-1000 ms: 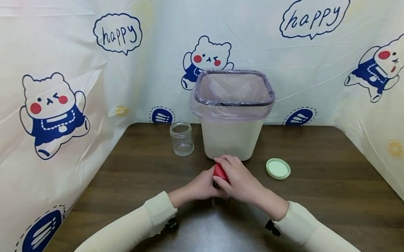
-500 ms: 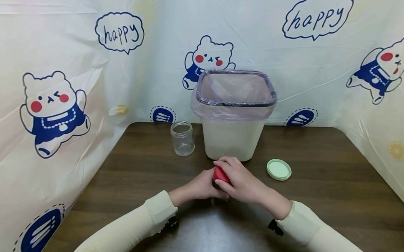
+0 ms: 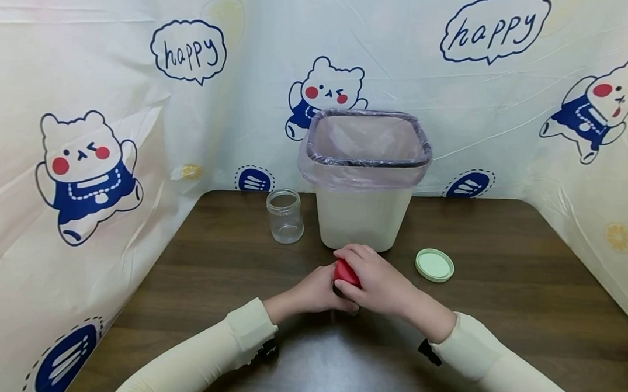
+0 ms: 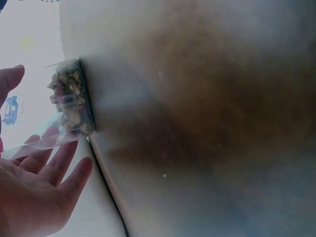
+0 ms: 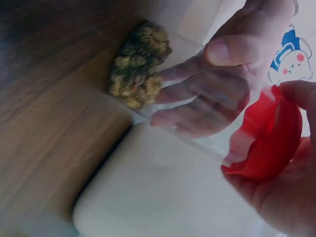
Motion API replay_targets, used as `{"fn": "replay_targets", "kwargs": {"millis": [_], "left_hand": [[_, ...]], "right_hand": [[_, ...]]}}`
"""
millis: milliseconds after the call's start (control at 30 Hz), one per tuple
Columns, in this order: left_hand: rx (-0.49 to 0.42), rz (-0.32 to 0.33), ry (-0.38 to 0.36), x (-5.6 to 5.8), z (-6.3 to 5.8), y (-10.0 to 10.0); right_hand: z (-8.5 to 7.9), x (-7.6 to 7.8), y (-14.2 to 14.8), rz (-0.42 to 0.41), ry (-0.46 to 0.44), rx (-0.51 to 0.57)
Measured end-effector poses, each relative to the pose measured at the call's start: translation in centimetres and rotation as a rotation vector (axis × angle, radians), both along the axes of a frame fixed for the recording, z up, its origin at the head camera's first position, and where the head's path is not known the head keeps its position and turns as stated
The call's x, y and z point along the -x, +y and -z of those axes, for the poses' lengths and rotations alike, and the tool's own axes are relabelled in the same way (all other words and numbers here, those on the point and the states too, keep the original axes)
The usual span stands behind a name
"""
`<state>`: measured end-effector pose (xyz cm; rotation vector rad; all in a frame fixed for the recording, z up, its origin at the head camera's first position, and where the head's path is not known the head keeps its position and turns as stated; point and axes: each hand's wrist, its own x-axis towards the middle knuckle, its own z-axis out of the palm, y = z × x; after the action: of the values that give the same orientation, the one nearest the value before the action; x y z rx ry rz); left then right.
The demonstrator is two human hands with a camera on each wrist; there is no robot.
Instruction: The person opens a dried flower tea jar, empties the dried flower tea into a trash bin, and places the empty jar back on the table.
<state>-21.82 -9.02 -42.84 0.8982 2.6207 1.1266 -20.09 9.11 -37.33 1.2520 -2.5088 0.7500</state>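
Note:
Before the bin, both hands are on a clear container (image 5: pixel 185 52) standing on the table. Dried flower heads (image 5: pixel 136 74) lie in its bottom, also visible in the left wrist view as dried flowers (image 4: pixel 71 98). My left hand (image 3: pixel 317 290) curls round the container's side, its fingers showing through the clear wall in the right wrist view. My right hand (image 3: pixel 381 284) grips the red lid (image 3: pixel 346 272) at the container's top, thumb on the near side and fingers over the far side. In the head view the hands hide most of the container.
A cream bin (image 3: pixel 363 215) with a purple liner stands directly behind the hands. Left of it is an uncovered glass jar (image 3: pixel 285 218). A pale green lid (image 3: pixel 434 265) lies on the brown table (image 3: pixel 498 321) to the right. A printed curtain (image 3: pixel 234 87) surrounds the table.
Both hands keep their hold on the container and its red lid. The whole head view has shifted slightly.

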Motion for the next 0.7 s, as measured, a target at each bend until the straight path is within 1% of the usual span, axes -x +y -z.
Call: {"fn": "replay_targets", "kwargs": {"millis": [233, 333, 433, 700], "left_hand": [[-0.024, 0.004, 0.01, -0.17, 0.1, 0.08], [-0.027, 0.004, 0.009, -0.21, 0.18, 0.06], [-0.031, 0.0, 0.001, -0.27, 0.17, 0.05], [-0.04, -0.008, -0.029, -0.34, 0.02, 0.1]], "right_hand": [[-0.34, -0.84, -0.72, 0.164, 0.15, -0.088], [-0.44, -1.0, -0.87, 0.196, 0.19, -0.117], [-0.57, -0.95, -0.83, 0.178, 0.201, -0.138], [-0.68, -0.19, 0.06, 0.053, 0.187, -0.148]]}}
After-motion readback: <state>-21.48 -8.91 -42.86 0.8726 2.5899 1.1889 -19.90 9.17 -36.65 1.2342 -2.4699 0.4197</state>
